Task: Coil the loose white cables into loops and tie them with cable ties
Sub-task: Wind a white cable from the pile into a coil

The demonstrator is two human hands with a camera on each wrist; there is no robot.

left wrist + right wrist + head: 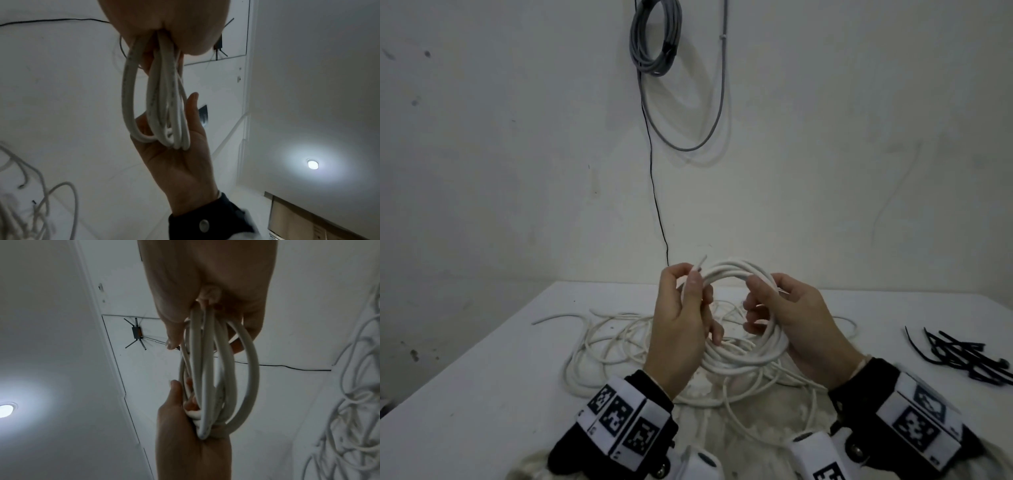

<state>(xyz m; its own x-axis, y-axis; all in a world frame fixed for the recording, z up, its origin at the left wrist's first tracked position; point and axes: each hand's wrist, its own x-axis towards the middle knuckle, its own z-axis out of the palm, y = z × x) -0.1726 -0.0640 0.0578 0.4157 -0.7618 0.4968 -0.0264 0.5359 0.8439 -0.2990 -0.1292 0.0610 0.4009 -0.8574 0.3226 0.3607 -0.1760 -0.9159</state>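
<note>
White loose cable (599, 339) sprawls over the left half of the table (482, 394), tangled loops lying flat. Moving in, the left hand (681, 329) is up above the table, fingers curled round the left side of the coil (736, 274), one cut end poking up past its fingertips. The coil hangs between both hands, several turns bunched together. On its other side the right hand (794, 329) grips it too, thumb over the top, fingers wrapped underneath. Far right, a heap of black cable ties (962, 356) lies on the table, well apart. A grey coil (654, 37) hangs on the wall behind.
</note>
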